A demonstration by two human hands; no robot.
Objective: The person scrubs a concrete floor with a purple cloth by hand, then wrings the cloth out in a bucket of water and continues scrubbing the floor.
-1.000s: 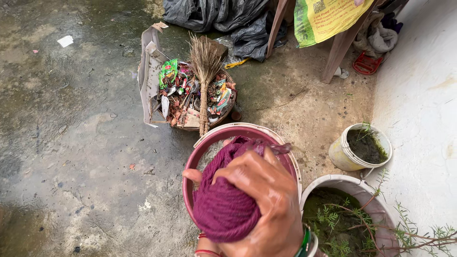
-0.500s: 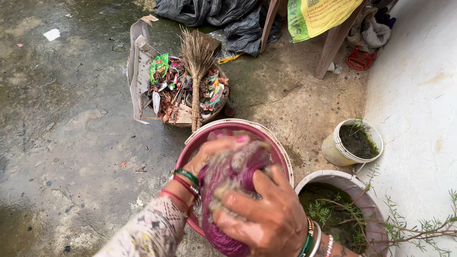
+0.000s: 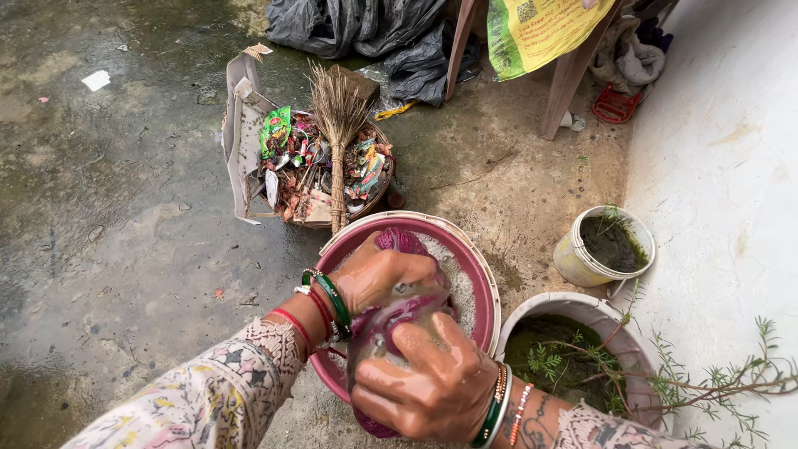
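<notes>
A wet purple knitted cloth [image 3: 391,320] is squeezed between both of my hands over a maroon plastic tub [image 3: 482,283] that holds soapy water. My left hand [image 3: 386,278] grips the far part of the cloth, with bangles on the wrist. My right hand [image 3: 424,378] grips the near part, closer to me. Foam covers the cloth between the two hands. The tub sits inside a whitish outer bucket rim.
A basket of wrappers and scraps [image 3: 320,170] with a twig broom [image 3: 338,116] stands beyond the tub. Two pots with soil and plants [image 3: 611,245] [image 3: 582,349] stand at the right by a white wall [image 3: 723,166]. Black plastic sheet [image 3: 357,25] and wooden legs lie farther back. The concrete floor is wet.
The cloth was held up in my right hand alone; my left hand has come in and both now press it lower in the tub, with foam showing.
</notes>
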